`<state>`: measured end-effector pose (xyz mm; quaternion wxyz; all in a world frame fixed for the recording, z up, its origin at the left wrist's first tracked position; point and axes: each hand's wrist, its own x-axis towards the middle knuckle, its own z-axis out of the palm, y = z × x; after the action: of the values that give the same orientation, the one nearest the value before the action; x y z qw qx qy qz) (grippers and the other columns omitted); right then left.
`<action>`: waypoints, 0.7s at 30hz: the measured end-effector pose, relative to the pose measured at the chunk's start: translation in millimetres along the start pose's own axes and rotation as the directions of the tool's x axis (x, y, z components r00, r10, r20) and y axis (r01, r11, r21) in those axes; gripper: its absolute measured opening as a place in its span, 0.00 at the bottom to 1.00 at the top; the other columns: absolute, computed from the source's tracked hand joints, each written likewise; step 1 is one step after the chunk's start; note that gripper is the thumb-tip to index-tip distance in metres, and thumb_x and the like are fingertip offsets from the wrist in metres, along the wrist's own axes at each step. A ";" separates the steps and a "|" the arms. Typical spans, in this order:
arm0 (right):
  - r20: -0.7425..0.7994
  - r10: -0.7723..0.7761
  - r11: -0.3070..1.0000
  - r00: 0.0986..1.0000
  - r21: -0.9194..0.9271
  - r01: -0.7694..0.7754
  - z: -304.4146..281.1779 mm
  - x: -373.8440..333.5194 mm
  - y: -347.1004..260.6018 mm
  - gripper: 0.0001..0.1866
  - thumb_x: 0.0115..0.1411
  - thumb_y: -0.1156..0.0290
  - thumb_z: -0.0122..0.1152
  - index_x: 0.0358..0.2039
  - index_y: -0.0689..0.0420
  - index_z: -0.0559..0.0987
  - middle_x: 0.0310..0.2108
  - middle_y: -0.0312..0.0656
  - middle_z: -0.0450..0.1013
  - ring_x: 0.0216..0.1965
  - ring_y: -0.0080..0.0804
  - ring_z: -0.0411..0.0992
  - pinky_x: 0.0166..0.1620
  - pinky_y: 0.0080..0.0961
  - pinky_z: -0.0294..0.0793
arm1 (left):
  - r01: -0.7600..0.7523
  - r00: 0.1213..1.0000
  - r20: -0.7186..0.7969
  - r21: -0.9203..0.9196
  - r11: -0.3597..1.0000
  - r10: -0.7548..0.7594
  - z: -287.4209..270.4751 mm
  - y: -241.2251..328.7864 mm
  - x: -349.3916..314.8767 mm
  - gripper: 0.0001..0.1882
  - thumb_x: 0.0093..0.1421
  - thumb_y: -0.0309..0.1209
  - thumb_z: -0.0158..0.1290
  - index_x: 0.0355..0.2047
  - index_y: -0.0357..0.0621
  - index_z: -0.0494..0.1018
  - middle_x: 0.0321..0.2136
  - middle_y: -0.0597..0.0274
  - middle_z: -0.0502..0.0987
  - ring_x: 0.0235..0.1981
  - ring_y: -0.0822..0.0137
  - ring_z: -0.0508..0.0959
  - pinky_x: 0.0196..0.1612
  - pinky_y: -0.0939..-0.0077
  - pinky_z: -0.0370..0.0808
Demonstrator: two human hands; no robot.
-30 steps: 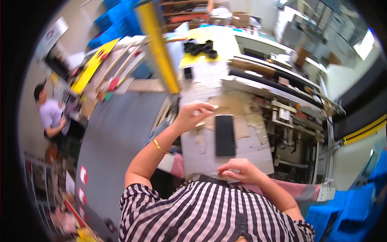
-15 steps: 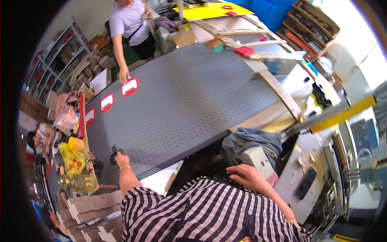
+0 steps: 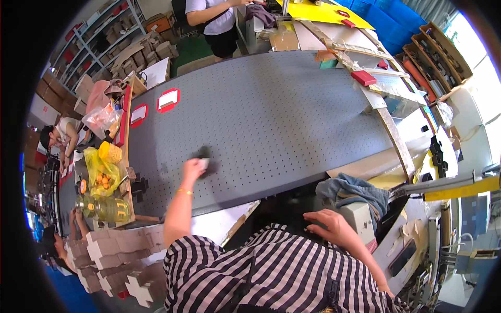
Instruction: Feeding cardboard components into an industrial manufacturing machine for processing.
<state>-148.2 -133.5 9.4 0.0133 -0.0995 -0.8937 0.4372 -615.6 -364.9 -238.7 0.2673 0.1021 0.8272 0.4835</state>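
My left hand [image 3: 193,168] is closed over the grey perforated surface [image 3: 271,130], holding a small dark block with a pale face [image 3: 204,163]. Motion smears that block, so its exact kind is unclear. Near my waist, at the table's front edge, my right hand [image 3: 330,224] has its fingers apart and nothing in it. Two red sheets with white centres, one farther back [image 3: 168,100] and one at the left [image 3: 139,114], lie flat on the surface. Each has a small greyish strip on it.
A wooden ledge at the left carries a yellow bag of orange fruit [image 3: 102,175] and a large jar [image 3: 107,207]. Stacks of grey cardboard pieces [image 3: 120,250] stand below. A blue cloth [image 3: 352,190] lies at right. A co-worker [image 3: 219,26] stands at the far side.
My left hand has moved right and farther over the surface with the dark block. The co-worker's hand has left the red sheet. Two sheets show instead of three. My view has shifted.
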 end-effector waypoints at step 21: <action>-0.883 0.320 0.939 0.343 0.248 -0.237 5.1 -427.0 -22.0 0.17 0.62 0.65 0.60 0.50 0.57 0.77 0.46 0.45 0.75 0.50 0.37 0.71 0.53 0.30 0.68 | -0.485 -0.722 0.545 -0.838 0.250 0.426 404.6 365.3 -554.9 0.07 0.50 0.27 0.65 0.31 0.43 0.80 0.29 0.62 0.79 0.35 0.66 0.77 0.41 0.71 0.73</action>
<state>265.9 -231.5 50.5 0.4294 -0.4722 -0.6909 0.3397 34.6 -113.5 106.5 0.3783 0.8872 0.0694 0.2548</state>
